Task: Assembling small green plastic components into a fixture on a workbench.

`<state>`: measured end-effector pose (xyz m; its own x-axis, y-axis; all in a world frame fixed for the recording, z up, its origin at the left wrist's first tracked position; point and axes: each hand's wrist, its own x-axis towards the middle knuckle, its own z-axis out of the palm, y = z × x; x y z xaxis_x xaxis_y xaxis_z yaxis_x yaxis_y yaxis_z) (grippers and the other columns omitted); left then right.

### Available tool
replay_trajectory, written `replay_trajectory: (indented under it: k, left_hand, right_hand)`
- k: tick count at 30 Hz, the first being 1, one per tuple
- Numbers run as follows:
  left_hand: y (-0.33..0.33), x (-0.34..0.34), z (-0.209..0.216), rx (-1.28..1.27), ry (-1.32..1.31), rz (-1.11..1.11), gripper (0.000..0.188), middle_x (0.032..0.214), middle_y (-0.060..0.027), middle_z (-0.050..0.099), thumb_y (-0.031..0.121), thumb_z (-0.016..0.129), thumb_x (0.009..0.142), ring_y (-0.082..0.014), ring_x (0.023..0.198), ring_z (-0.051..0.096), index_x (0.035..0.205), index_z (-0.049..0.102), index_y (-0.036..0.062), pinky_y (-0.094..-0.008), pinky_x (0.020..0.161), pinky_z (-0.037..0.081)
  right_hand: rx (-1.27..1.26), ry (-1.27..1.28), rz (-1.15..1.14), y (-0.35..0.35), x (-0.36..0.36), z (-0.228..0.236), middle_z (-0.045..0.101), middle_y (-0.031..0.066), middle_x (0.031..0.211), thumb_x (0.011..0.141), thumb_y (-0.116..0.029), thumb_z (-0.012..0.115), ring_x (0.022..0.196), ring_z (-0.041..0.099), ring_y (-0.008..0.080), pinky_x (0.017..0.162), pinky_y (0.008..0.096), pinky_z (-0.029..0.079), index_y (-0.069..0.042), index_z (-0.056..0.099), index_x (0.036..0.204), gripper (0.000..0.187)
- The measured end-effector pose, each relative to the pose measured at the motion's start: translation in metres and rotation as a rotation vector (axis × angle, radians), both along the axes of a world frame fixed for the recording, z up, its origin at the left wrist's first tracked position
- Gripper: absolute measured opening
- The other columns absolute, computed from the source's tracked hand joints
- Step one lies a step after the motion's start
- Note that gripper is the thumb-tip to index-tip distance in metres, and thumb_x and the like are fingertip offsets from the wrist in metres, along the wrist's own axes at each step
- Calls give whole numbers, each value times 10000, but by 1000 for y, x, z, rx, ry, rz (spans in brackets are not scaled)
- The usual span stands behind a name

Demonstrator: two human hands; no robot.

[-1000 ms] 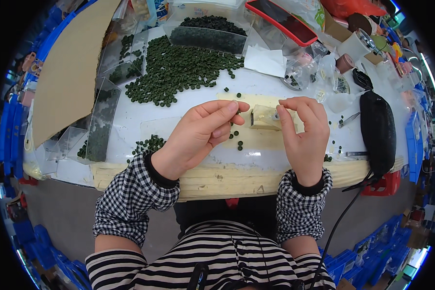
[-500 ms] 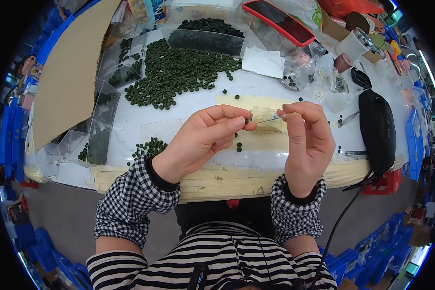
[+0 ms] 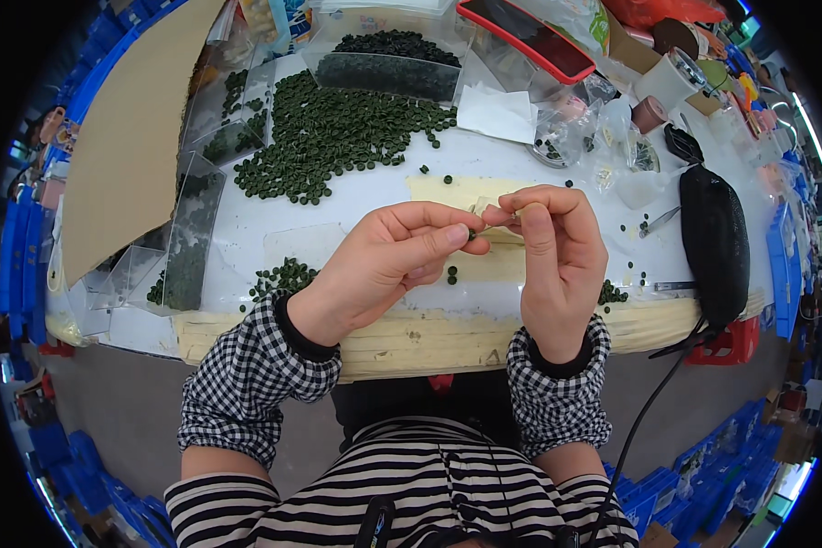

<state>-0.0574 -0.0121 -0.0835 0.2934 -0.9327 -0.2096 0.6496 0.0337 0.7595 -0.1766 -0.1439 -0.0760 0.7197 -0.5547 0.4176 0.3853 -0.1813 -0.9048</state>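
My left hand (image 3: 402,247) is closed, thumb and forefinger pinching a small dark green round bead (image 3: 471,235). Close beside it, my right hand (image 3: 557,251) is pinched on a thin needle-like rod, now mostly hidden by the fingers. The fingertips of both hands nearly meet. Behind them lies a cream-coloured block (image 3: 484,205), largely covered by the hands, on a pale yellow strip (image 3: 434,189). A few loose green beads (image 3: 452,275) lie just below the left fingertips.
A wide heap of green beads (image 3: 338,137) spreads before a clear bin (image 3: 388,80). Cardboard (image 3: 137,137) leans at left. A red-cased phone (image 3: 530,38), white paper (image 3: 496,113), tweezers (image 3: 660,222) and a black pouch (image 3: 712,247) lie about. More beads (image 3: 611,292) sit near my right wrist.
My right hand has moved left toward my left hand, so the rod's length between them no longer shows. My left hand has hardly moved and still pinches the bead.
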Motion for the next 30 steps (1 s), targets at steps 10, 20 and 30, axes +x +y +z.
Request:
replay_trajectory:
  k: [10,20,30]
  left_hand:
    - [0,-1,3,6,-13,4,210,973,-104,668,122,560,937,-23,545,325,1114,617,24,-159,507,304]
    - [0,-2,4,31,-45,36,198,931,-97,656,117,551,940,-27,546,303,1100,605,15,-162,520,303]
    - [1,-1,4,48,-39,66,215,933,-98,652,103,558,930,-20,544,307,1113,598,-4,-169,522,297]
  right_hand:
    - [30,-39,-103,-1,-1,2,617,85,921,957,-59,499,858,612,126,777,241,475,35,531,995,107]
    - [-795,239,-524,-26,-4,-3,598,102,914,798,-20,652,862,554,279,744,349,447,-12,605,882,96]
    - [-744,341,-609,-40,-49,9,620,115,925,800,-44,668,875,563,273,774,340,443,-10,643,976,181]
